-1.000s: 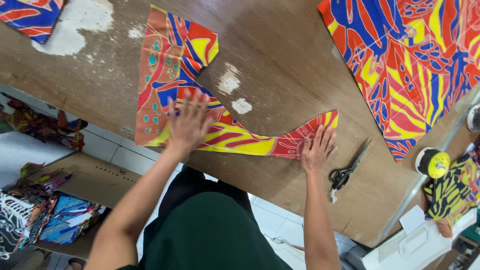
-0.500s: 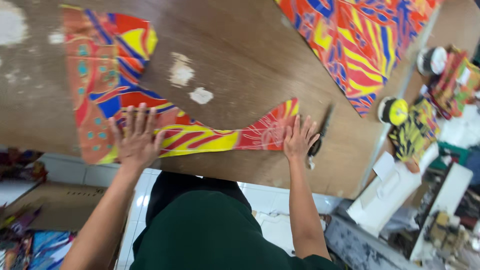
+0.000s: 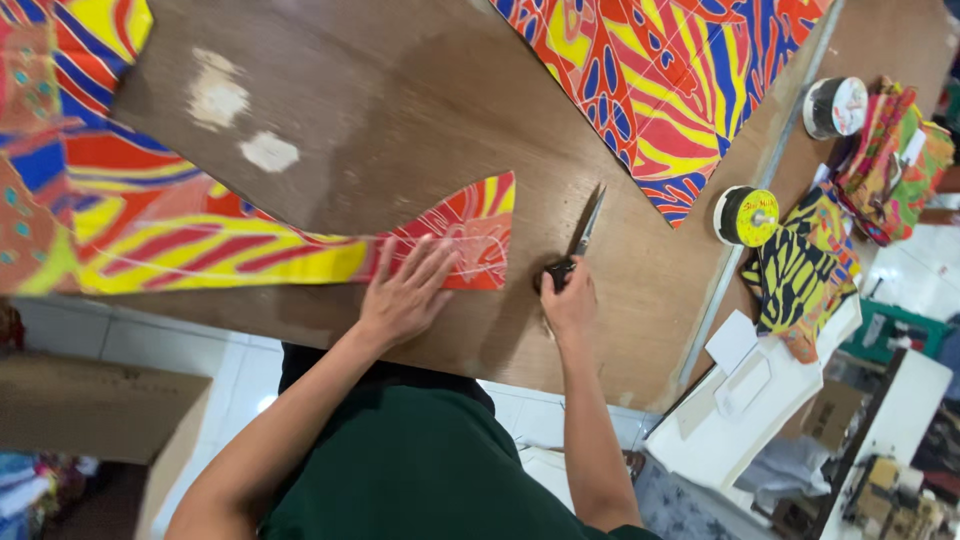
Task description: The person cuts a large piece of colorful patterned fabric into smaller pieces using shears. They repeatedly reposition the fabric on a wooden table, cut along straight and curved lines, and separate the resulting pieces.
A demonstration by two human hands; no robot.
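Observation:
A curved strip of red, yellow and blue patterned fabric lies along the near edge of a brown wooden table. My left hand presses flat on the strip's red right end, fingers spread. My right hand is closed on the black handles of a pair of scissors, whose blades point away across the table, just right of the strip's end.
A large sheet of the same patterned fabric covers the far right of the table. Two tape rolls and folded cloths sit at the right edge. A white machine stands below. A cardboard box is at lower left.
My right hand left the strip's end and took hold of the scissors. My left hand slid right along the strip to its red end. The view shifted closer.

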